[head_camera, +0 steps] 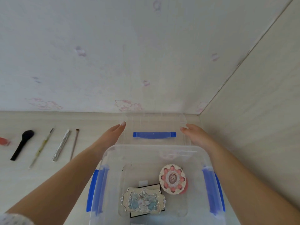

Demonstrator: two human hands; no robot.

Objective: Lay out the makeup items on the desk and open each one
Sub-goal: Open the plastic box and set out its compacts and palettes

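While two compacts remain inside the clear plastic storage box (155,184) with blue side latches, the layout is judged only partly done. An ornate rectangular silver palette (142,201) with a pale blue picture lies at the box floor's 6 o'clock, on top of a flat black-edged white card (155,186). Just beside it, toward 2 o'clock, sits a round pink-and-cream compact (172,178). Both look closed.

Beyond the box, at 12 o'clock, the transparent lid (154,125) with a blue handle is held between both hands against the wall, probably being set aside so the box mouth stays free. The left hand (113,135) lies along the lid's left edge with fingers straight, pressing rather than gripping. The right hand (194,133) is at the right edge, its fingers curled round the rim.

Out at 9 o'clock on the pale wood-grain desk (48,176), a row is already laid well apart from the box: a black powder brush (22,144), a thin yellowish stick (41,147), a silver tube (61,146) and a slim brown brush (74,144). A red item (4,141) sits cut off at the frame's edge.
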